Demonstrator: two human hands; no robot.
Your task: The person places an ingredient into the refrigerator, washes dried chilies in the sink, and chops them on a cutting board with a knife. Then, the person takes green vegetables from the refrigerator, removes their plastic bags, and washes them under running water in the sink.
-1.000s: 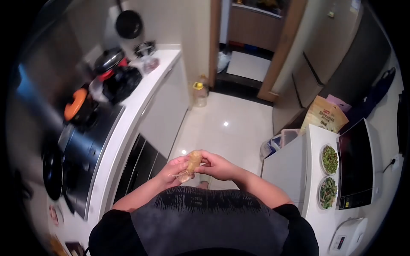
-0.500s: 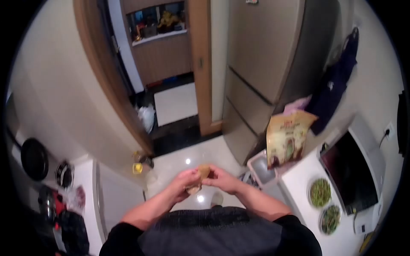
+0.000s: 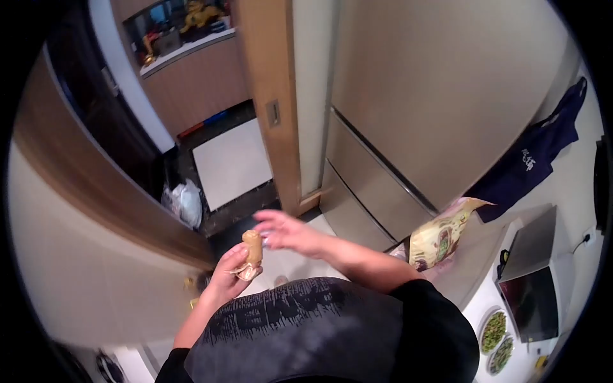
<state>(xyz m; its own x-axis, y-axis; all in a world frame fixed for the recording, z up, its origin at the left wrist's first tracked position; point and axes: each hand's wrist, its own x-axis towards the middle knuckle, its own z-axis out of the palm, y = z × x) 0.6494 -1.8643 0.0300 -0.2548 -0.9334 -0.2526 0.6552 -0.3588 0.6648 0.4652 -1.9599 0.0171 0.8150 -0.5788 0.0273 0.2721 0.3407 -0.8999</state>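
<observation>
My left hand (image 3: 233, 268) is closed around a tan, rounded stick-shaped item (image 3: 253, 247) that looks like a thick roll. Its top end stands up out of my fingers, and a pale, crumpled wrapper (image 3: 246, 272) hangs around its lower part. To the right of it, my right hand (image 3: 295, 236) is raised with its fingers spread, slightly blurred. The fingertips are close beside the item's top.
A tall fridge (image 3: 434, 89) stands ahead on the right, beside a doorway with a wooden frame (image 3: 271, 76). A printed food bag (image 3: 440, 239) stands near the fridge's base. Two plates of chopped greens (image 3: 494, 332) sit on the right counter. A white plastic bag (image 3: 186, 203) lies beyond the doorway.
My right hand has come off the tan item and opened to its right. The item now stands upright in my left hand. My view has moved nearer the fridge and doorway.
</observation>
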